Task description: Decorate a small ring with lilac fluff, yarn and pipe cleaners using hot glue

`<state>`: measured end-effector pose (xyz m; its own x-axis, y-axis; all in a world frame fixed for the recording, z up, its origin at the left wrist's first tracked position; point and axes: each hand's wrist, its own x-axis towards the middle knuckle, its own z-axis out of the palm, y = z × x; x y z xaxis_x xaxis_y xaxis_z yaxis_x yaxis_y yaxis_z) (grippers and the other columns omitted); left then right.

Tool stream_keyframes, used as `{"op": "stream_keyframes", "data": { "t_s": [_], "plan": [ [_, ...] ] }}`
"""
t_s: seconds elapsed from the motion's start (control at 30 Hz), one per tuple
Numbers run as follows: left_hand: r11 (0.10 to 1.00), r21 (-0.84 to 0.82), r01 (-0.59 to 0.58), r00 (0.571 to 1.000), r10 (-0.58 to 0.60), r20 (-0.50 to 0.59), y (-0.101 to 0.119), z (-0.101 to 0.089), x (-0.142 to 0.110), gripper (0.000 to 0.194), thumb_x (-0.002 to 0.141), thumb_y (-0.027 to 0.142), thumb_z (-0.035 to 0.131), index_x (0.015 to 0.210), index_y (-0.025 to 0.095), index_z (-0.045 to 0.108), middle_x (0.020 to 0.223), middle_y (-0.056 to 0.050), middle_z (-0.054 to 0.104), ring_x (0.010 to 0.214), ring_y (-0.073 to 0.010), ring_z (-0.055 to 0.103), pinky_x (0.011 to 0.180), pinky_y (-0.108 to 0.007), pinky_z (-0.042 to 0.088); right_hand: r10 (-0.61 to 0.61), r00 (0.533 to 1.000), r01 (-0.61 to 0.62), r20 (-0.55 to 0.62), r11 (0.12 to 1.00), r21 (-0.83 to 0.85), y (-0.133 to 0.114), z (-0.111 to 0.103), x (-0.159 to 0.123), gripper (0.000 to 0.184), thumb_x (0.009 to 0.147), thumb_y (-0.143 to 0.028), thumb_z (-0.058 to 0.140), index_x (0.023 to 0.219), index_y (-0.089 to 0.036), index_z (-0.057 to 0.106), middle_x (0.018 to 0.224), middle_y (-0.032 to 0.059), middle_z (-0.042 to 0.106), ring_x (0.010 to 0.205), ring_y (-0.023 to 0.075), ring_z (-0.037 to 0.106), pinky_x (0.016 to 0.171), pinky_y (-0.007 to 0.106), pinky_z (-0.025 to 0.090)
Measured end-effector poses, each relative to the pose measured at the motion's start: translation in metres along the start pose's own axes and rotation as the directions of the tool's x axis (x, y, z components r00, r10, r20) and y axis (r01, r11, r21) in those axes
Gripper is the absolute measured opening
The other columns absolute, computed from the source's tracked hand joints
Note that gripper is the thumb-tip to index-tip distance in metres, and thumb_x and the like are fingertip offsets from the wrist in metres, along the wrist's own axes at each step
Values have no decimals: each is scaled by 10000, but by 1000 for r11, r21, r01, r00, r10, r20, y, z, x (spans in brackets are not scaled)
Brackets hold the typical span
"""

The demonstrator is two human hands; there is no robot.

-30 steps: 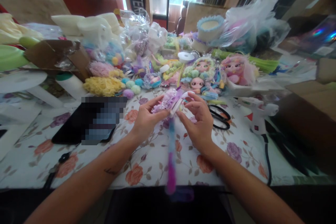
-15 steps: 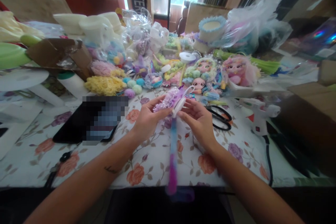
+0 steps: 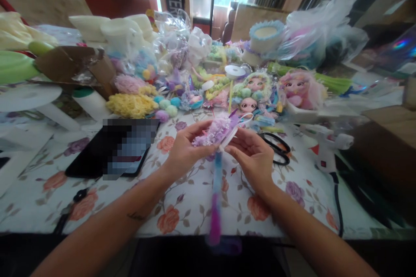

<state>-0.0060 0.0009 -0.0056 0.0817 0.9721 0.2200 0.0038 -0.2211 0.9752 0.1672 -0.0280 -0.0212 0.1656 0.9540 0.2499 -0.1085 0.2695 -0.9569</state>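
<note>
Between my two hands is a fluffy purple craft ornament (image 3: 212, 133) with a white edge, a small white loop at its top and a strip hanging from it. My left hand (image 3: 186, 147) is closed on its fluffy left side, thumb in front. My right hand (image 3: 251, 153) pinches its white lower right edge with thumb and fingers. The blue-to-magenta strip (image 3: 216, 194) hangs down past the table's front edge. Black-handled scissors (image 3: 282, 160) lie just right of my right hand, their blades partly hidden behind it.
A dark tablet (image 3: 87, 151) lies at the left, and a white glue gun (image 3: 325, 151) with a black cord stands at the right. Doll heads (image 3: 255, 84), pom-poms (image 3: 169, 104), yellow yarn (image 3: 131, 104) and plastic bags (image 3: 320, 28) crowd the back. A cardboard box (image 3: 393, 134) is far right.
Both hands have shifted slightly down and right with the purple ornament, which is turned so its white edge shows narrower. Both hands keep their hold. The camera view has moved slightly.
</note>
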Motion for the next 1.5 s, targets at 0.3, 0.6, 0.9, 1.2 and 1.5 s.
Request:
{"op": "stream_keyframes", "data": {
  "t_s": [0.3,0.6,0.9,1.2,1.5],
  "plan": [
    [997,-32,74,997,-73,27,-7,0,1,510,678,353,830,1171,260,741,1104,-52,740,1000,-253,665,797,-322,546,92,996,-93,6,996,13,2,4,6,525,604,-354,914,1029,-248,627,996,41,758,936,261,748,913,479,618],
    [999,20,48,987,-51,151,-3,3,2,532,820,424,713,1296,192,658,1302,-99,673,1189,-281,609,1044,-401,444,246,964,-245,98,969,-17,2,6,6,519,663,-430,859,1033,-226,557,1029,52,721,910,224,734,829,372,604],
    [979,-85,183,978,-172,117,-2,4,2,449,723,444,805,1097,200,761,1013,-62,765,977,-255,688,861,-339,540,253,960,-253,119,967,-14,1,7,5,513,673,-432,845,1050,-231,560,1089,65,725,940,238,731,850,394,606],
    [970,-180,163,982,-143,121,10,9,-2,250,786,443,719,798,197,764,799,-42,741,786,-214,683,758,-335,567,256,954,-257,154,966,-18,-3,9,3,527,679,-442,849,1059,-233,550,1122,77,728,984,255,731,873,410,599],
    [990,-110,83,990,-69,124,-1,4,-2,432,795,435,747,1182,244,728,1121,-59,754,987,-243,699,865,-333,549,215,952,-254,218,952,171,5,6,5,456,721,-321,847,1082,-239,580,1087,47,742,1018,224,716,920,381,567]
  ]
}}
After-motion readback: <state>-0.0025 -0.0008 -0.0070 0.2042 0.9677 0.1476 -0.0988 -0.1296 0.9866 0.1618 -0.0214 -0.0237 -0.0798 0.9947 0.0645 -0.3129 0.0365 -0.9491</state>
